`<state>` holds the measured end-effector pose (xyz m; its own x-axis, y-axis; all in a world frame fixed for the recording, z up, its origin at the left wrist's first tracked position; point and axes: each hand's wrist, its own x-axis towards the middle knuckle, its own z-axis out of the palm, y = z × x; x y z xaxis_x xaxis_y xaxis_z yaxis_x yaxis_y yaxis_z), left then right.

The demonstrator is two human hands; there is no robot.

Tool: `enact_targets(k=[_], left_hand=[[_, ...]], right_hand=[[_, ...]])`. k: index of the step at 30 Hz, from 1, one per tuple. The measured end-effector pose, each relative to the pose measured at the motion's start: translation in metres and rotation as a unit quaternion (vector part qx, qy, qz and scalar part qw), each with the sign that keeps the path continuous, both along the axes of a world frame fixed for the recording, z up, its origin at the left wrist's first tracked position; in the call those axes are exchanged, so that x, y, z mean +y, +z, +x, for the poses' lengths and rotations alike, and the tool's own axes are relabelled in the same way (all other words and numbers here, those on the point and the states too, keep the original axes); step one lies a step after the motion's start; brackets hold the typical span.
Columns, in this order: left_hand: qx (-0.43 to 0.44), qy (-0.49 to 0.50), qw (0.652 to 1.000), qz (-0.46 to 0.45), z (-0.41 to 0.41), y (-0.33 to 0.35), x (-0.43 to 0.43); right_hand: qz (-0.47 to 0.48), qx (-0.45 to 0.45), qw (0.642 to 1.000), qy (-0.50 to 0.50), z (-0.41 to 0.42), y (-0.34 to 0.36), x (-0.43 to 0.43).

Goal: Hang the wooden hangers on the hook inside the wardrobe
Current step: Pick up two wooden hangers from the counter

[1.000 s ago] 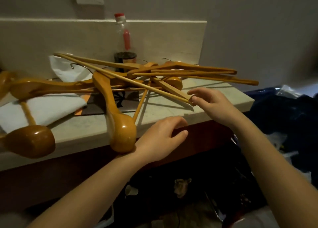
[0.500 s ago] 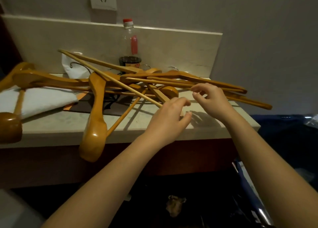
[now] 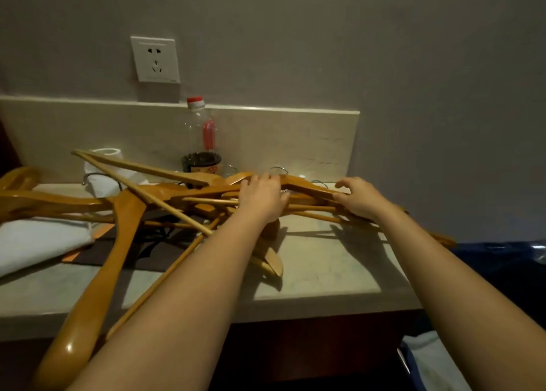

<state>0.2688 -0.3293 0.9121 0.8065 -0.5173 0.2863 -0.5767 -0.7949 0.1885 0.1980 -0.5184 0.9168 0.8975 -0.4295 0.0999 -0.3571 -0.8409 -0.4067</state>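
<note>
Wooden hangers point(image 3: 127, 213) lie tangled, long axes mostly left-right; left hand point(image 3: 261, 197) rests on them, right hand point(image 3: 359, 197) pinches one.

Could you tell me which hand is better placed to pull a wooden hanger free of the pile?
Probably the right hand: its thumb and fingers curl round the top wooden hanger at the pile's loose right end. The left hand lies across the tangled middle.
</note>
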Motion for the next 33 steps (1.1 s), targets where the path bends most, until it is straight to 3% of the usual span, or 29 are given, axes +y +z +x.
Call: enact_targets(k=[7,14,18,23,30,33], left_hand=[[0.081,0.043,0.995,0.037,0.041,0.009,0.013],[0.145,0.000,0.989,-0.003,0.051,0.022,0.012],[0.205,-0.036,0.976,-0.070,0.057,0.042,0.003],[0.226,-0.076,0.963,-0.121,0.057,0.074,-0.008],[0.177,-0.088,0.956,-0.217,0.054,0.098,-0.028],[0.158,-0.075,0.945,-0.276,0.056,0.095,-0.032]], right_hand=[[0.029,0.058,0.997,0.044,0.033,0.000,-0.011],[-0.021,0.001,0.998,0.066,0.039,-0.008,-0.018],[-0.080,-0.069,0.992,0.064,0.032,0.007,-0.025],[-0.067,-0.148,0.984,0.070,0.021,0.027,-0.035],[-0.054,-0.346,0.934,0.065,0.011,0.033,-0.054],[-0.060,-0.382,0.919,0.071,0.001,0.027,-0.056]])
